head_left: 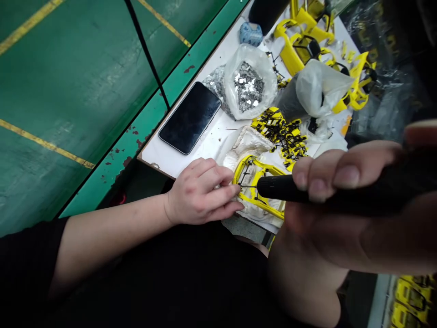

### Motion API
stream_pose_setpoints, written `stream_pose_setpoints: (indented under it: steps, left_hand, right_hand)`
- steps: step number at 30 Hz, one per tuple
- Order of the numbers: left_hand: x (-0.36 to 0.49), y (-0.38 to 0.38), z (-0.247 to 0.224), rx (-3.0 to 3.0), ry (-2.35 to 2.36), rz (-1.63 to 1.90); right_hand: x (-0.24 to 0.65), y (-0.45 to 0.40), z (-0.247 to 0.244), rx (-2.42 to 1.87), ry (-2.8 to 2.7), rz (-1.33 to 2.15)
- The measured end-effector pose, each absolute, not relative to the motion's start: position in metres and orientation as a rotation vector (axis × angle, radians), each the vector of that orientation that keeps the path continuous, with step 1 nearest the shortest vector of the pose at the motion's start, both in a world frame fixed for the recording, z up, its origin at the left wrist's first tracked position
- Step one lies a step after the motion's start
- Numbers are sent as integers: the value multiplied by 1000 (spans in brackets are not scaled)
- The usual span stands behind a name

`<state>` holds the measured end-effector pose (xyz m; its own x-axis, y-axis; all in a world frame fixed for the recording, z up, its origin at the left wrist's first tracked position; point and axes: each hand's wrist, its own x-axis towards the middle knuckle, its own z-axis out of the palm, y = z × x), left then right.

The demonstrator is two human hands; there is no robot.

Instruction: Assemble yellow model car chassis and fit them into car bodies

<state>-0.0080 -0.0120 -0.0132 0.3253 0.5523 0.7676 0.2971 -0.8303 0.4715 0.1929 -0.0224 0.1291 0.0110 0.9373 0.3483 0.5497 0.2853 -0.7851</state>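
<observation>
A yellow plastic frame (256, 201) lies on a whitish wrapped pad (251, 138) near the table's edge. My left hand (203, 192) grips the frame's left end between thumb and fingers. From the right, my right hand (341, 177) is wrapped round a black power screwdriver (280, 187), held level. Its thin bit reaches the left end of the frame, close to my left fingertips. The rear of the screwdriver is dark and blurred, and the frame's right end is hidden behind the tool and hand.
Behind the frame lies a pile of small yellow-and-black parts (282, 134). An open bag of small metal pieces (251, 86), a phone (190, 117), another plastic bag (317, 86) and larger yellow housings (290, 50) share the white table. More yellow parts (411, 296) sit at lower right.
</observation>
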Motion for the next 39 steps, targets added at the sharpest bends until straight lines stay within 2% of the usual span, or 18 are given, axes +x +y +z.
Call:
stream_pose_setpoints:
  steps: [3, 6, 11, 16, 21, 27, 33, 39]
  left_hand:
    - [-8, -10, -18, 2380, 741, 1546]
    - [-9, -10, -21, 2399, 733, 1551]
    - [-12, -10, -20, 2425, 763, 1497]
    - [-16, -11, -21, 2492, 754, 1445]
    - [-23, -14, -28, 2447, 787, 1419]
    - [-27, -16, -15, 2306, 951, 1398]
    - [1, -23, 24, 2010, 995, 1636]
    - [67, -39, 73, 1774, 643, 1023]
  right_hand:
    - [178, -26, 118, -1386, -1411, 378]
    - [188, -32, 114, -1420, -1434, 334]
    - [226, -41, 112, -1516, -1499, 471]
    - [268, -54, 99, -1802, -1969, 428]
    - [290, -70, 81, -1853, -2297, 530]
    - [290, -81, 78, -1751, -2245, 382]
    - [283, -105, 77, -1636, -1864, 144]
    - [236, -123, 52, -1530, -1459, 43]
